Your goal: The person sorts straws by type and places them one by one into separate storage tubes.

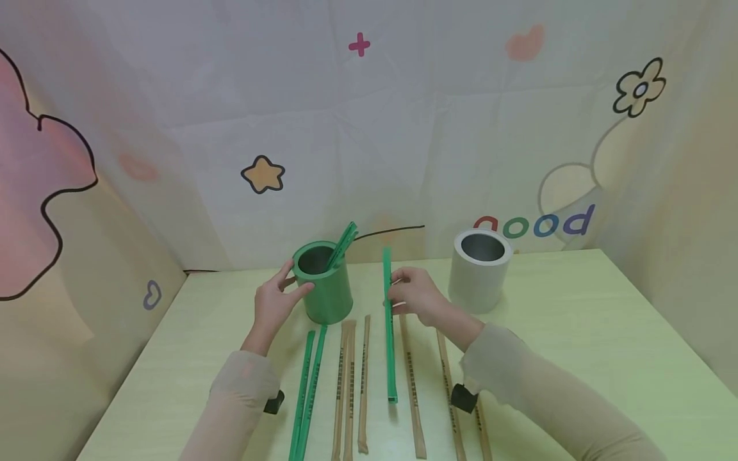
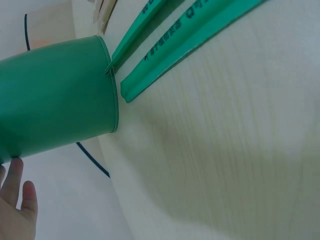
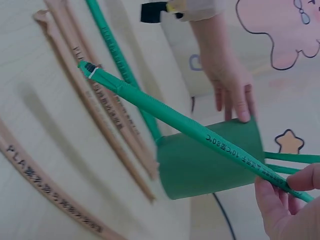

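Pale green table (image 1: 576, 333) — cartoon-printed backdrop (image 1: 403, 128) behind.

Reading "good" upside down on the backdrop cloth (image 1: 533, 224); showing "PLA" on a brown straw wrapper (image 3: 30, 172); other print on the green straw wrapper (image 3: 200, 135) staying illegible.

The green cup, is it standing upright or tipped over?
Upright. The green cup stands on its base on the table, mouth up, green straws poking out, left hand steadying its side.

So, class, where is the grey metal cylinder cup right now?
In the head view, the grey metal cylinder cup stands upright on the pale green table, just right of the right hand, apart from the green cylinder cup.
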A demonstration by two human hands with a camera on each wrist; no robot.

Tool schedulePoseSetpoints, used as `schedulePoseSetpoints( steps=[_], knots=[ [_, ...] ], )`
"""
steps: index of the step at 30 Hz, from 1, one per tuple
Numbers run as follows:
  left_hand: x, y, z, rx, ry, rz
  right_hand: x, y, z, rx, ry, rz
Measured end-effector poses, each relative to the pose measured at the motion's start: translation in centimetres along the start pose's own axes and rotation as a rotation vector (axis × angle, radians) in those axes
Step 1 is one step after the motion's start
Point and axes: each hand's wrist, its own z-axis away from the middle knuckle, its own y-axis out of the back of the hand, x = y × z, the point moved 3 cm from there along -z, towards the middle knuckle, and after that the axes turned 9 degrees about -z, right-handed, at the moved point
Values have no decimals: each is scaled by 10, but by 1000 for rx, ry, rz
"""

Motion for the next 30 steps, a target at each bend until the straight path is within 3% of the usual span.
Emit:
schedulePoseSetpoints(
  steps=[9,24,30],
  knots=[
    [0,-1,0,4,4,17,-38,3,9,-47,71,-89],
    [0,0,0,6,5,18,-101,-3,12,-45,224,-168],
    [0,0,0,7,9,26,-118,-7,10,-4,302,-240]
  ],
)
